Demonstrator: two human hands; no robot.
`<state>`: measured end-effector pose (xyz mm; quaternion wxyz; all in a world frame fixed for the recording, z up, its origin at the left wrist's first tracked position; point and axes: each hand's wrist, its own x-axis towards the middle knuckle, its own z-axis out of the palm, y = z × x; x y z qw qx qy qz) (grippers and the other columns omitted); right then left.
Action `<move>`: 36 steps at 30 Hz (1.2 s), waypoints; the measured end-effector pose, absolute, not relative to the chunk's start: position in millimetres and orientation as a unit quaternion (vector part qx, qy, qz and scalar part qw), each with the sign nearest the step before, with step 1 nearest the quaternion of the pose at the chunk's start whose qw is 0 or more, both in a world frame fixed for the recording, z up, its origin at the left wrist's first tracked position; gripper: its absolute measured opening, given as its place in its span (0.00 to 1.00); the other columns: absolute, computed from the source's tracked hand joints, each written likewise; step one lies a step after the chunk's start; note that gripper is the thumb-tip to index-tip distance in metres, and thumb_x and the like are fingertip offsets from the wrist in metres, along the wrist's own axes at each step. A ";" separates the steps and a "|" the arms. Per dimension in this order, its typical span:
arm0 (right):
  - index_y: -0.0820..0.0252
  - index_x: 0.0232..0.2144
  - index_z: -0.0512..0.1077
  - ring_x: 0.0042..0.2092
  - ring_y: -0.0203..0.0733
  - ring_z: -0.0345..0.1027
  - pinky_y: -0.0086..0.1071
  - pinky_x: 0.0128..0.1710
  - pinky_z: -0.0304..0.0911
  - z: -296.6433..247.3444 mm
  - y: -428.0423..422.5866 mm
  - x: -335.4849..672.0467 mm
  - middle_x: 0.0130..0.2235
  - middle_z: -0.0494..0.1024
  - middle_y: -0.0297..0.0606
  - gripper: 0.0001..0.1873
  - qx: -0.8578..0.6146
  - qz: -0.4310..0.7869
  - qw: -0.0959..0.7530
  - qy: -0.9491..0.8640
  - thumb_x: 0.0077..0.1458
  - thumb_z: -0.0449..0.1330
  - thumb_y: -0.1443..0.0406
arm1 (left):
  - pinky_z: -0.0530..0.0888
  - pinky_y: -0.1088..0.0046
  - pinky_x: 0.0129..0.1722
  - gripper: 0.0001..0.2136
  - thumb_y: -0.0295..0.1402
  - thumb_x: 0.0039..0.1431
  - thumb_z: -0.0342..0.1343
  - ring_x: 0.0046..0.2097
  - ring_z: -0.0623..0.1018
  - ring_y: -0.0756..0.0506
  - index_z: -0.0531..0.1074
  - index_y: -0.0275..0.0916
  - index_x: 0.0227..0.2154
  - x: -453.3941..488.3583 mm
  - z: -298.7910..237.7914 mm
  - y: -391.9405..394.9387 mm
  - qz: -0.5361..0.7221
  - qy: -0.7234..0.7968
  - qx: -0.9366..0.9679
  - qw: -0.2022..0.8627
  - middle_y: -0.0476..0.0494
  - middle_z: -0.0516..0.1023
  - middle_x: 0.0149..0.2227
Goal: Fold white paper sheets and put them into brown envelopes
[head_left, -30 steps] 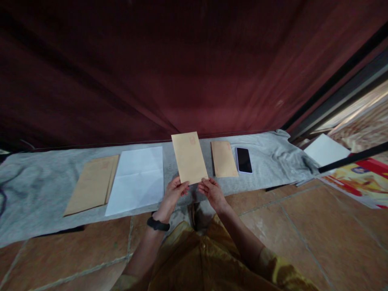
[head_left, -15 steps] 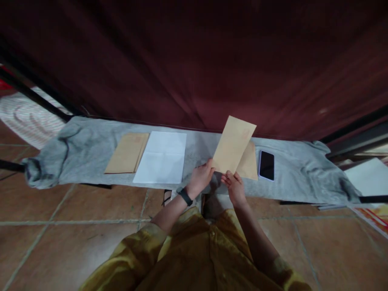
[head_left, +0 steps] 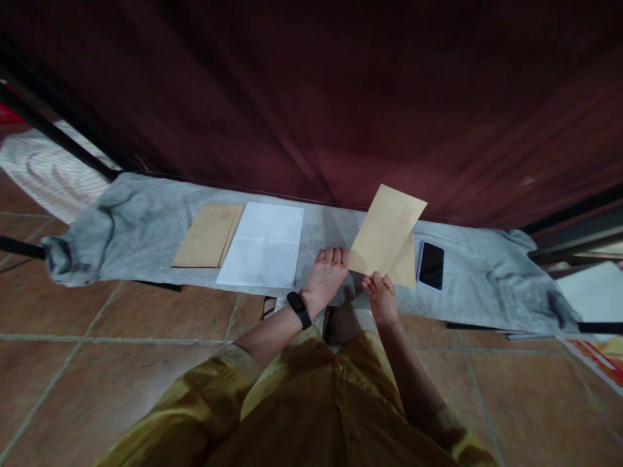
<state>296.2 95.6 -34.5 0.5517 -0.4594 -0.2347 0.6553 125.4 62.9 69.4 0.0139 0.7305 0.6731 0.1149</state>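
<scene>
My right hand (head_left: 381,296) pinches the lower edge of a tan envelope (head_left: 388,228) and holds it up, tilted to the right. My left hand (head_left: 327,274), a black band on its wrist, has its fingers stretched out beside the envelope's lower left corner; whether it touches the envelope I cannot tell. Under the raised envelope a second tan envelope (head_left: 407,269) lies on the grey cloth (head_left: 146,220). A black phone (head_left: 431,265) lies just right of it.
A white sheet of paper (head_left: 264,243) and a stack of tan envelopes (head_left: 208,235) lie on the cloth to the left. A dark red curtain (head_left: 311,97) hangs behind. Brown floor tiles (head_left: 97,363) lie in front. White paper (head_left: 594,292) sits at the far right.
The envelope has swung from upright in both hands to tilted right and moved toward the phone. My left hand has opened at its corner. The camera view has shifted left.
</scene>
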 end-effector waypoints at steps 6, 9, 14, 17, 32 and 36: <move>0.55 0.29 0.69 0.32 0.35 0.76 0.30 0.35 0.74 -33.0 95.7 295.9 0.28 0.77 0.27 0.16 -0.462 0.647 0.553 -0.247 0.47 0.74 0.59 | 0.62 0.51 0.62 0.20 0.21 0.63 0.43 0.59 0.70 0.34 0.72 0.32 0.54 130.7 69.3 65.7 0.101 0.647 0.755 -0.007 0.29 0.76 0.51; 0.55 0.29 0.70 0.31 0.34 0.75 0.29 0.35 0.74 -34.3 94.0 296.0 0.29 0.78 0.28 0.16 -0.454 0.653 0.554 -0.246 0.46 0.74 0.58 | 0.60 0.51 0.64 0.20 0.20 0.63 0.42 0.62 0.68 0.34 0.72 0.33 0.53 130.0 62.1 65.8 0.141 0.647 0.749 0.028 0.29 0.74 0.53; 0.56 0.28 0.70 0.29 0.34 0.75 0.28 0.32 0.73 -33.5 90.3 292.9 0.28 0.78 0.29 0.18 -0.476 0.639 0.556 -0.236 0.44 0.74 0.56 | 0.66 0.55 0.60 0.18 0.23 0.62 0.47 0.56 0.75 0.37 0.74 0.37 0.52 121.8 41.0 61.5 0.276 0.683 0.650 0.184 0.34 0.78 0.50; 0.57 0.27 0.70 0.28 0.35 0.74 0.29 0.30 0.72 -30.7 89.2 286.6 0.26 0.78 0.29 0.21 -0.486 0.637 0.548 -0.241 0.41 0.75 0.53 | 0.75 0.64 0.45 0.16 0.33 0.61 0.54 0.42 0.80 0.42 0.74 0.36 0.50 115.9 23.2 59.8 0.382 0.667 0.495 0.405 0.39 0.82 0.40; 0.56 0.30 0.73 0.31 0.37 0.75 0.29 0.34 0.72 -22.5 84.7 269.3 0.28 0.80 0.29 0.20 -0.429 0.704 0.526 -0.208 0.37 0.77 0.56 | 0.66 0.75 0.25 0.18 0.45 0.42 0.69 0.24 0.74 0.51 0.74 0.36 0.30 124.2 9.9 62.7 0.488 0.580 0.307 0.575 0.48 0.79 0.24; 0.56 0.28 0.74 0.30 0.37 0.74 0.30 0.35 0.72 -26.1 80.6 262.2 0.28 0.80 0.30 0.19 -0.435 0.709 0.521 -0.191 0.36 0.77 0.58 | 0.66 0.75 0.25 0.19 0.44 0.41 0.70 0.23 0.75 0.50 0.75 0.37 0.30 123.8 7.1 61.2 0.484 0.588 0.290 0.580 0.48 0.79 0.23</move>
